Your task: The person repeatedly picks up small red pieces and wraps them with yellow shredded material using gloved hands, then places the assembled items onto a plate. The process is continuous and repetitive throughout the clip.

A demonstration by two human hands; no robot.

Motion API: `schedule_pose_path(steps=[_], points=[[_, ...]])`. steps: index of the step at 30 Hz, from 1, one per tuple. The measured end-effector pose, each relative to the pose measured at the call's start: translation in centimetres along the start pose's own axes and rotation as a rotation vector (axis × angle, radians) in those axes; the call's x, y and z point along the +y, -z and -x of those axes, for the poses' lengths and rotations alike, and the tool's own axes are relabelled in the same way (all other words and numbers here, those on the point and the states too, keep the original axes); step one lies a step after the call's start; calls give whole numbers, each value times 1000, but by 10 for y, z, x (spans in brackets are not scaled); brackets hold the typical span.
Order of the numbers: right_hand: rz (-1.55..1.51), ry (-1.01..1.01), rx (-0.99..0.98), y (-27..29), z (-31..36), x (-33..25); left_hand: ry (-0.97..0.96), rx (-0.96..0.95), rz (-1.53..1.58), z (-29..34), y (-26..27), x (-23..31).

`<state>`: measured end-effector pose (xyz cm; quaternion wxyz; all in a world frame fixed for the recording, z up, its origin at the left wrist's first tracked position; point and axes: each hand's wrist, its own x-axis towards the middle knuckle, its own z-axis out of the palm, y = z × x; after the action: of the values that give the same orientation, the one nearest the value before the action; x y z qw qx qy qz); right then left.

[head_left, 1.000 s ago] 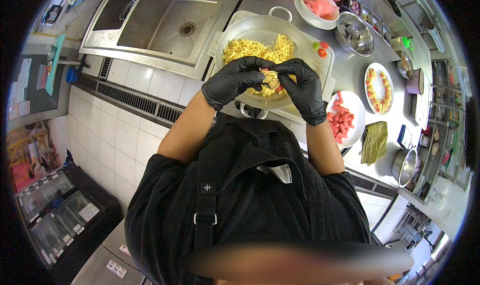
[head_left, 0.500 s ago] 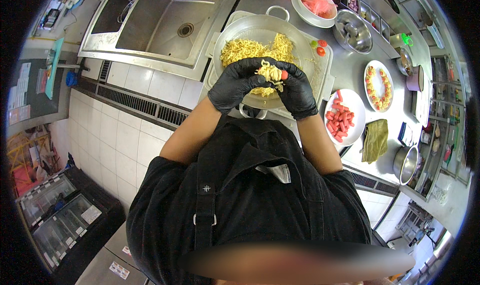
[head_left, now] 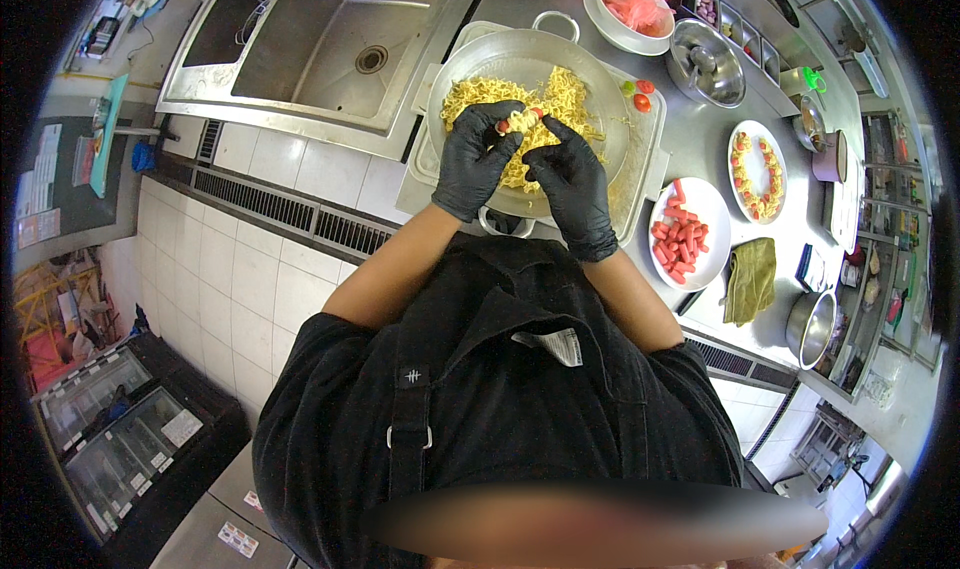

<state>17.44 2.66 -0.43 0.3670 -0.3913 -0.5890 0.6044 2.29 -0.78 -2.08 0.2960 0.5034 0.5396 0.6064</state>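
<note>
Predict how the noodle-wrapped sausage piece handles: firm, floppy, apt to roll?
The noodle-wrapped sausage piece probably has a fairly firm core: red ends poke out without drooping. Its noodle wrap looks floppy and may unwind, being thin coiled strands. Short and rounded, it might roll if pushed.

lighting: bright overall, cool white. glare: near-white patch on steel counter (head_left: 803,237), right; pale sheen along edge of sink (head_left: 290,114). focus: centre fairly crisp. blur: smooth smear, lower centre. distortion: fisheye bowing of straight edges toward rim; corners black, bluish fringe.
</note>
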Motion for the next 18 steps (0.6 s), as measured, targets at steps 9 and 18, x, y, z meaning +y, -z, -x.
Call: schedule_pose_path(steps=[9,18], points=[[260,280,153,12,-12,-19,452,44,636,3,5,-4],[-10,29,-90,12,-12,-52,499,-11,482,-2,6,14]])
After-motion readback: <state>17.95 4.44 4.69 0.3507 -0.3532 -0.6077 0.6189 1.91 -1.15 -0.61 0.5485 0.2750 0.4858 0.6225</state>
